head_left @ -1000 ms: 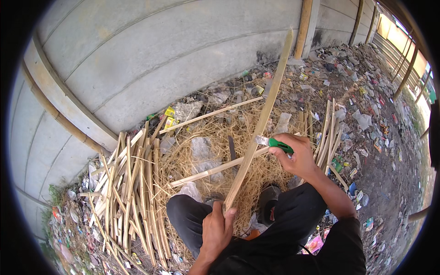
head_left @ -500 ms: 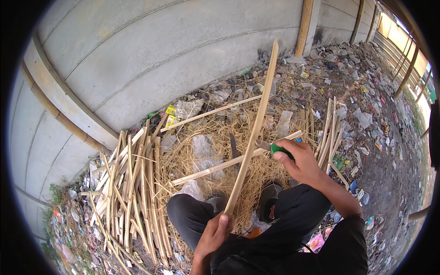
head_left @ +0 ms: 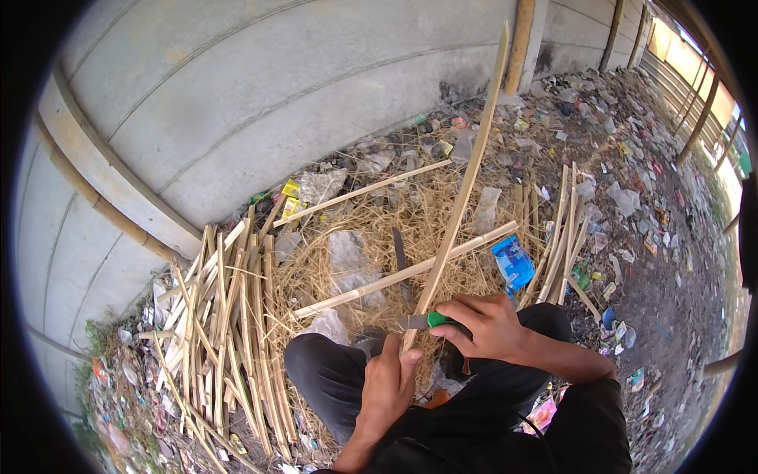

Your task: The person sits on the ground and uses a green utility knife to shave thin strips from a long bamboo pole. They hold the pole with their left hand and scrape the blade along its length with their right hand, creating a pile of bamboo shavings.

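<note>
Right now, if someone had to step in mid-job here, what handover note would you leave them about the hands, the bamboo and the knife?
Left hand: closed in a grip on the lower end of the long bamboo strip, which slants up and away toward the wall.
Right hand: grips a green-handled knife, blade laid against the strip just above the left hand.
Around: a stack of split strips on the left, a smaller bundle on the right, straw-like shavings in front of the knees.
Done: many strips are already piled.
Left: the strip in hand is under the blade; how far along it is cannot be told.
</note>
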A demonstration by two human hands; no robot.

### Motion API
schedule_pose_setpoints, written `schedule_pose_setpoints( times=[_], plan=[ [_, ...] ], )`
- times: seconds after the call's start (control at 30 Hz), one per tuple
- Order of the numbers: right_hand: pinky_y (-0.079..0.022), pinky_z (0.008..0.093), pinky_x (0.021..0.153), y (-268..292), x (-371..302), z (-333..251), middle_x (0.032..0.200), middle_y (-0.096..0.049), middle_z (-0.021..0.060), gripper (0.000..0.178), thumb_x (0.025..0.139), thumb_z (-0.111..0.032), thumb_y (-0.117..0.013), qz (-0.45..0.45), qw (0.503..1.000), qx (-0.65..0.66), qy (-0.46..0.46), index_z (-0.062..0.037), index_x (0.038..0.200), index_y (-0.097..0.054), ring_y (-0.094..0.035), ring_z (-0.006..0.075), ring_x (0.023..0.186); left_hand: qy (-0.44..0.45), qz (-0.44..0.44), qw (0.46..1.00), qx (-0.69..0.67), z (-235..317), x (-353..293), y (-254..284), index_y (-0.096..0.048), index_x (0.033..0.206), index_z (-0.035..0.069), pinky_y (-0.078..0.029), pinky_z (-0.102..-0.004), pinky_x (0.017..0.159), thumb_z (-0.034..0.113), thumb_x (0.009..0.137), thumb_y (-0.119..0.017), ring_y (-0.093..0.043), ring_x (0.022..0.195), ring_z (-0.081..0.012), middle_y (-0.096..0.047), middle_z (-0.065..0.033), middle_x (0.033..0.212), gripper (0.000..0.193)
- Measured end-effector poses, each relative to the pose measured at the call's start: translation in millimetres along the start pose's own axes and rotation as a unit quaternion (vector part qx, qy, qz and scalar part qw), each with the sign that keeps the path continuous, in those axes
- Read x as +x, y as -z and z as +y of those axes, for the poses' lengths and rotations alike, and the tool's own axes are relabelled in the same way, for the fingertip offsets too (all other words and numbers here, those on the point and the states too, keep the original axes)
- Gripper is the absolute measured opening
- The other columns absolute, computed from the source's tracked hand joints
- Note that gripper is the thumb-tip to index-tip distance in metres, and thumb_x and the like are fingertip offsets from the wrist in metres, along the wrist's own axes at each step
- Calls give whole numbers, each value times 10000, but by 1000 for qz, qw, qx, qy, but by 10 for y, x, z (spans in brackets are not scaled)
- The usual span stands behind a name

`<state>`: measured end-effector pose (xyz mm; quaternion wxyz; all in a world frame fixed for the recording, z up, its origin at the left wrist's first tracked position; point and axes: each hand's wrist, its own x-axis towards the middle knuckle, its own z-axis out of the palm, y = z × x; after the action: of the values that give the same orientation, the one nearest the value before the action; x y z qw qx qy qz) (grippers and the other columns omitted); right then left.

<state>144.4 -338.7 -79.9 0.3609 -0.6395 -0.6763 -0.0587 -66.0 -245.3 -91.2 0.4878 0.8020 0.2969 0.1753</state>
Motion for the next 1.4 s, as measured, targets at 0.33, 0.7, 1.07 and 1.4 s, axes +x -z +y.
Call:
schedule_pose_setpoints(
  times=[0.33,0.7,1.07,1.4],
  plan=[
    [-535,346,523,44,-11,85,823,-720,48,304,899,-303,-860,46,999,3,-8,-87,1063,-722,-700,232,614,-14,9,999,29,4,-34,2,-524,1125,-49,-485,-554,574,392,1122,-569,-656,729,-556,-609,-298,681,443],
    [-504,340,543,441,200,636,827,-725,87,247,1010,-256,-762,208,967,-59,-136,-34,1117,-737,-680,214,593,28,-22,998,46,-65,-271,65,-532,1128,-38,-502,-564,615,357,1113,-595,-673,756,-549,-637,-297,719,400],
    [-543,360,573,258,-11,320,865,-731,89,264,1008,-293,-760,71,994,26,-75,-53,1092,-690,-706,247,631,84,-116,971,-192,-408,-182,204,-562,1072,-33,-481,-407,545,470,1167,-437,-617,601,-251,-544,-103,666,527],
    [-539,337,499,-60,-101,-31,795,-693,46,322,973,-379,-785,9,1000,-17,-1,-98,1093,-681,-704,212,588,83,-126,956,-250,-150,-53,72,-600,1133,-29,-461,-322,520,474,1167,-430,-567,546,-153,-524,-37,671,532]
  ],
)
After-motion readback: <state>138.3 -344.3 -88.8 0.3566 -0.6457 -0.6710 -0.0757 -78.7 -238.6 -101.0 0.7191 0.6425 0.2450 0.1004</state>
